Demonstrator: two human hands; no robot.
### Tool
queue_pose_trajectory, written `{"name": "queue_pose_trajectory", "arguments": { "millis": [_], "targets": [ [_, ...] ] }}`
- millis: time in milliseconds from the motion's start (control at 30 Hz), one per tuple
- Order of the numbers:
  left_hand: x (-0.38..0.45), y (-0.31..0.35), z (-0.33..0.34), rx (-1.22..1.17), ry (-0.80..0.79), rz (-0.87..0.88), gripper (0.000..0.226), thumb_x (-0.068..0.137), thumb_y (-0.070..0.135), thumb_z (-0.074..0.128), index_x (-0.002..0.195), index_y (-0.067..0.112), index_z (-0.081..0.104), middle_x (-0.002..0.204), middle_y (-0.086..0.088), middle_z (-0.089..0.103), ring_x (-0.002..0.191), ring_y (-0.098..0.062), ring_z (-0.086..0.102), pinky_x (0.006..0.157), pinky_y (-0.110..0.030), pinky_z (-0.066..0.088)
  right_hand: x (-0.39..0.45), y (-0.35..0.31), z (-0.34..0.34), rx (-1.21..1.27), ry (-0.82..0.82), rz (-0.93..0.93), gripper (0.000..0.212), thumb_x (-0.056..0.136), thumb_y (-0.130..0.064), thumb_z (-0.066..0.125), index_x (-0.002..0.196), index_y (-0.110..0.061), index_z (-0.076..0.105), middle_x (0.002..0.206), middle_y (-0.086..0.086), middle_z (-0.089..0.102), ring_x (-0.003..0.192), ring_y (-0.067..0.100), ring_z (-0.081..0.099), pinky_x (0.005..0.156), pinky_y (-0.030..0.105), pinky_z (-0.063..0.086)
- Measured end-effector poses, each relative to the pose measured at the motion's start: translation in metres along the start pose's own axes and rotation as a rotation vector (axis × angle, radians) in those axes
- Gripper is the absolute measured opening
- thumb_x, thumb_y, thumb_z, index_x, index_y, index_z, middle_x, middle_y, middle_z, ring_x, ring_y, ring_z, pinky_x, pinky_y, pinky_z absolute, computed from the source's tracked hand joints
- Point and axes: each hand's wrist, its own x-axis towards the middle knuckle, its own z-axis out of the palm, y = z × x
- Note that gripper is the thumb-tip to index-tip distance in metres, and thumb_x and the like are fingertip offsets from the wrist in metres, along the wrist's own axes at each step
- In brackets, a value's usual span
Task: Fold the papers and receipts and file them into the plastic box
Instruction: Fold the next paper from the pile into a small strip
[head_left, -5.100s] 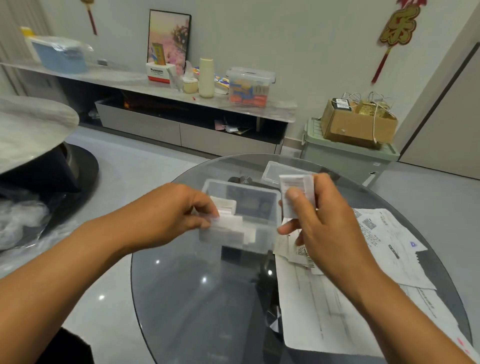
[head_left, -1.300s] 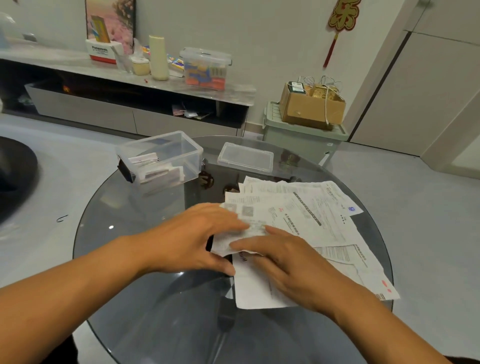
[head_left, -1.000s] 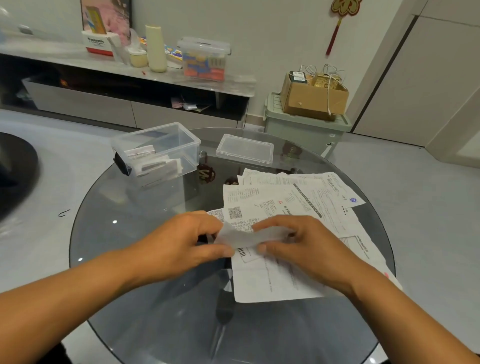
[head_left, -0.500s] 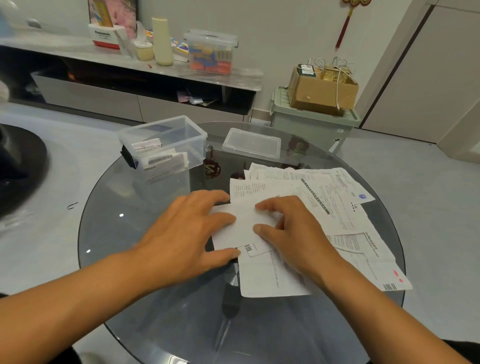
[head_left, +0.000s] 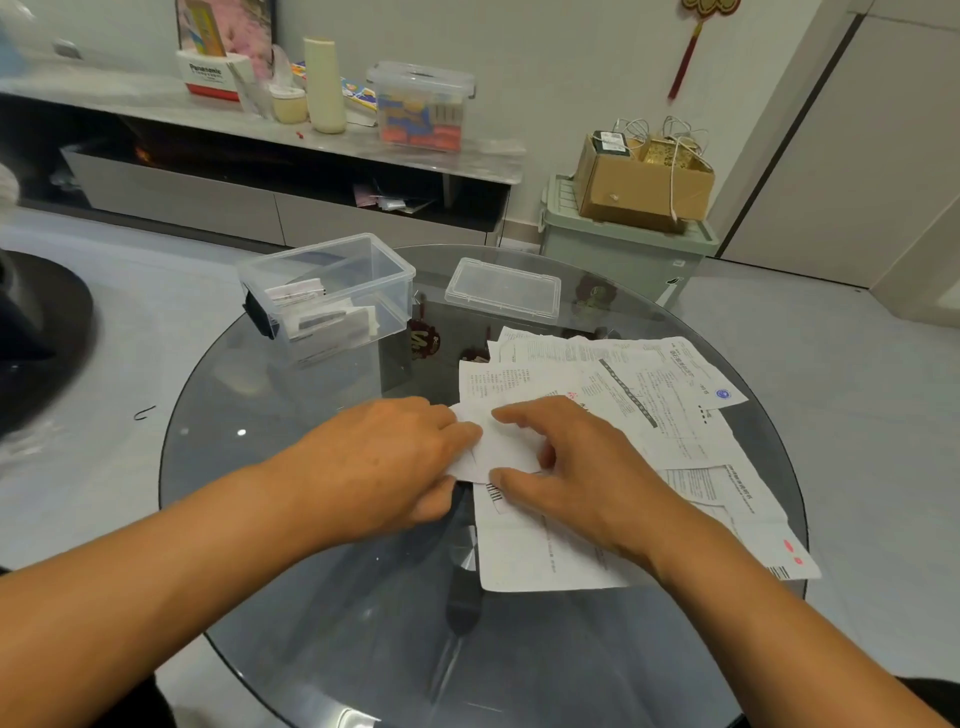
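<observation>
Pale grey floor and a plain wall fill the upper part of the head view, with a long low cabinet (head_left: 291, 202) running across the upper left, a lidded container of coloured items (head_left: 421, 106) on its top, and a cardboard box (head_left: 641, 179) sitting on a green bin (head_left: 623, 249) at upper right. Below that I see a round glass table (head_left: 322, 597) taking up most of the frame.

At centre, my left hand (head_left: 384, 462) and right hand (head_left: 576, 467) sit close together on a small white folded receipt (head_left: 501, 447). The left hand's fingers curl over its left edge with the thumb at its lower edge; the right hand's forefinger presses its top and the thumb its bottom, so both hands are clamped on it. It lies on top of the loose papers (head_left: 639, 410) spread over the right half of the table.

Toward the upper left of the table stands the clear plastic box (head_left: 332, 296), open, with several folded slips inside. Its lid (head_left: 503, 290) lies flat just to the right, apart from the box.
</observation>
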Motion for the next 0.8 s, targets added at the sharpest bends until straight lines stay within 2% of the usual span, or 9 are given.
{"name": "queue_pose_trajectory", "arguments": {
  "millis": [100,200,333,433,500,567,633,733,800],
  "targets": [
    [-0.002,0.0,0.004,0.032,0.04,0.012,0.047,0.094,0.044,0.026,0.127,0.026,0.055,0.099,0.008,0.062,0.082,-0.015,0.059,0.067,-0.033,0.052,-0.002,0.002,-0.001,0.189,-0.063,0.002,0.063,0.088,-0.041,0.074,0.141,-0.055,0.044,0.134,-0.026,0.047,0.102,-0.006,0.052,0.088,0.017,0.043],
    [-0.006,-0.008,0.006,-0.035,0.053,0.02,0.061,0.092,0.056,0.021,0.135,0.028,0.053,0.111,0.009,0.064,0.091,-0.014,0.062,0.072,-0.034,0.056,-0.002,0.007,-0.003,0.181,-0.132,-0.026,0.071,0.086,-0.026,0.074,0.142,-0.055,0.043,0.134,-0.029,0.037,0.105,-0.004,0.05,0.09,0.017,0.043],
    [-0.008,-0.011,0.013,-0.036,0.096,0.046,0.056,0.092,0.046,0.019,0.129,0.028,0.057,0.111,0.008,0.066,0.089,-0.014,0.064,0.07,-0.035,0.057,0.0,0.007,0.006,0.198,-0.006,-0.04,0.05,0.091,-0.026,0.076,0.132,-0.047,0.058,0.14,-0.029,0.033,0.1,-0.005,0.052,0.085,0.005,0.043],
    [-0.008,-0.015,0.018,-0.148,0.179,0.006,0.038,0.101,0.037,0.036,0.121,0.028,0.067,0.109,0.009,0.072,0.089,-0.015,0.069,0.068,-0.036,0.059,0.004,0.006,0.015,0.14,0.104,-0.045,0.032,0.095,-0.03,0.073,0.123,-0.043,0.065,0.139,-0.029,0.034,0.101,-0.009,0.052,0.085,0.008,0.042],
    [-0.01,-0.02,0.018,-0.279,0.174,-0.007,0.022,0.1,0.028,0.055,0.117,0.033,0.069,0.113,0.015,0.071,0.098,-0.011,0.068,0.076,-0.035,0.059,0.007,0.007,0.018,0.169,0.18,-0.046,0.026,0.094,-0.029,0.074,0.117,-0.041,0.069,0.14,-0.027,0.036,0.104,-0.013,0.051,0.09,0.01,0.044],
    [-0.012,-0.023,0.019,-0.344,0.132,0.035,0.025,0.095,0.017,0.064,0.111,0.035,0.07,0.116,0.02,0.068,0.106,-0.004,0.063,0.085,-0.032,0.056,0.009,0.005,0.019,0.251,0.265,-0.016,0.022,0.094,-0.03,0.074,0.112,-0.042,0.069,0.137,-0.027,0.038,0.103,-0.012,0.052,0.089,0.013,0.048],
    [-0.013,-0.021,0.02,-0.401,0.109,0.064,0.029,0.091,0.01,0.067,0.106,0.034,0.071,0.114,0.02,0.066,0.105,-0.001,0.061,0.086,-0.028,0.055,0.008,0.001,0.02,0.315,0.321,0.014,0.026,0.092,-0.034,0.076,0.112,-0.043,0.064,0.13,-0.026,0.044,0.1,-0.007,0.054,0.083,0.015,0.049],
    [-0.012,-0.015,0.018,-0.502,0.185,0.062,0.011,0.093,0.022,0.068,0.097,0.029,0.06,0.101,0.016,0.054,0.087,-0.008,0.058,0.072,-0.031,0.051,0.007,-0.007,0.024,0.352,0.311,0.019,0.029,0.084,-0.031,0.081,0.102,-0.038,0.06,0.109,-0.02,0.055,0.091,0.003,0.058,0.075,0.02,0.046],
    [-0.012,-0.011,0.016,-0.514,0.28,-0.01,0.029,0.089,0.038,0.073,0.095,0.031,0.046,0.096,0.015,0.045,0.079,-0.011,0.05,0.064,-0.031,0.047,0.007,-0.011,0.031,0.306,0.223,-0.088,0.02,0.085,-0.022,0.078,0.098,-0.034,0.068,0.108,-0.018,0.057,0.098,0.002,0.056,0.079,0.02,0.043]
  ]
}}
